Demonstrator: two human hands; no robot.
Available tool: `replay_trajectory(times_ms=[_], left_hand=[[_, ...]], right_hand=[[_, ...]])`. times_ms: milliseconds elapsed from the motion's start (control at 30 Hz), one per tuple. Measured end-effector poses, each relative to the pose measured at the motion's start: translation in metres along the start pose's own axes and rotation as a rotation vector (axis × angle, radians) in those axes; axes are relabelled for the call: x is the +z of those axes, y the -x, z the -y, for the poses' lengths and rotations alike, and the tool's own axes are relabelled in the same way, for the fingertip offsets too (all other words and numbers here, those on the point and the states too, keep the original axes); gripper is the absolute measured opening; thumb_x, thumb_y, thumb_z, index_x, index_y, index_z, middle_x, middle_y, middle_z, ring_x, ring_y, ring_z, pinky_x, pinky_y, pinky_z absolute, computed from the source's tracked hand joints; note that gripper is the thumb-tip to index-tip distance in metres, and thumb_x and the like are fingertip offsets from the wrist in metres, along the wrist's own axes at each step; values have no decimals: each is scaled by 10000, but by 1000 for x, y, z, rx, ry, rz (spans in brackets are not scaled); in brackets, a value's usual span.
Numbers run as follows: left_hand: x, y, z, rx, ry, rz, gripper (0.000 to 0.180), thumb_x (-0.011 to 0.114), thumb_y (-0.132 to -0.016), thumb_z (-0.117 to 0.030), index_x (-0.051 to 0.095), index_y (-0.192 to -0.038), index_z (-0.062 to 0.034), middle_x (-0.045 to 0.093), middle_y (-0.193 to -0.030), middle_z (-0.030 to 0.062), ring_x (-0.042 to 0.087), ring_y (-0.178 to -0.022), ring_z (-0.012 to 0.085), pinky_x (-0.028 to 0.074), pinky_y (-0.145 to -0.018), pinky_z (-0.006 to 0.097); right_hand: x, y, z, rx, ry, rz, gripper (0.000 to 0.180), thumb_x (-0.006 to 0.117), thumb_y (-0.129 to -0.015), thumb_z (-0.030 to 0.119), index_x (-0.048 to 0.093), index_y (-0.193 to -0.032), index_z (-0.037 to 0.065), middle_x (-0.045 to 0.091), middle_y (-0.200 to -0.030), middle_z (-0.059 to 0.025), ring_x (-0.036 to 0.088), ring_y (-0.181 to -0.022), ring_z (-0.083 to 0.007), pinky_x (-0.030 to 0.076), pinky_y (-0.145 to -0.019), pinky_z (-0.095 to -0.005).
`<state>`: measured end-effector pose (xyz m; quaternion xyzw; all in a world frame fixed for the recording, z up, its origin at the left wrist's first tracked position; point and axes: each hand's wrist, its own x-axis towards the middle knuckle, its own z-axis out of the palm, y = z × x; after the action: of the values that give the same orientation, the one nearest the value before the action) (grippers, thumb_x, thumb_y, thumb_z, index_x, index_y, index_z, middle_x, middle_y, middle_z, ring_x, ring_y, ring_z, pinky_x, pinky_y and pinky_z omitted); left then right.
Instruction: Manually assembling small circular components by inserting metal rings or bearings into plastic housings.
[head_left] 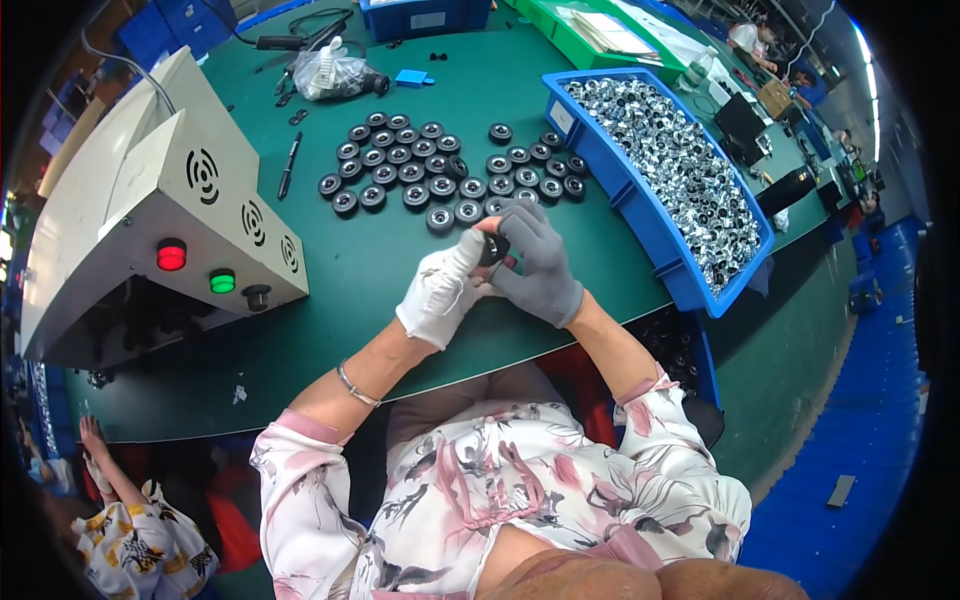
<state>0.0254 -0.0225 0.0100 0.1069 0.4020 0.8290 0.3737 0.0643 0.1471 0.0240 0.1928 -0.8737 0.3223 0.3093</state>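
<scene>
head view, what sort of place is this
Most likely a factory assembly bench: a blue bin heaped with small shiny metal parts, rows of black round parts on the green table, and a beige machine with red and green lights.

Mismatched gloves on this person: the left hand [440, 290] wears a white knit glove, a bit baggy and wrinkled at the cuff, while the right hand [540, 262] has a snug grey one. Both forearms are bare below the sleeves. There's a thin silver bangle [357, 385] on the left wrist. The top is a short-sleeved white blouse [480, 490] with a dark grey and pink floral print, finished with plain pink bands at the sleeve ends and pink trim running down the front.
</scene>
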Motion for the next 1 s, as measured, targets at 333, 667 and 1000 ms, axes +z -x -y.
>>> replay_trajectory(times_ms=[333, 667, 1000], left_hand=[[-6, -2, -4, -120, 89, 19, 393, 638, -1012, -344, 662, -1210, -6, 674, -1068, 56, 642, -983, 155, 520, -874, 329], [-5, 3, -12, -146, -13, -38, 410, 628, -1012, -390, 659, -1229, -43, 669, -1051, 28, 606, -904, 89, 481, -794, 255], [-8, 0, -2, -130, 109, 49, 455, 616, -1007, -430, 637, -1240, -40, 674, -1051, 53, 633, -945, 138, 492, -881, 302]], right_hand=[[1, 1, 3, 54, -113, 10, 414, 814, -691, 85, 643, -1062, 17, 622, -1047, -107, 557, -979, -286, 476, -838, -386], [5, 2, 13, 146, -212, -16, 424, 829, -680, 98, 638, -1048, 13, 623, -1017, -101, 547, -928, -269, 475, -765, -375], [4, 1, 8, 27, -57, -41, 410, 833, -671, 155, 643, -1014, 36, 602, -956, -112, 560, -933, -317, 469, -815, -413]])
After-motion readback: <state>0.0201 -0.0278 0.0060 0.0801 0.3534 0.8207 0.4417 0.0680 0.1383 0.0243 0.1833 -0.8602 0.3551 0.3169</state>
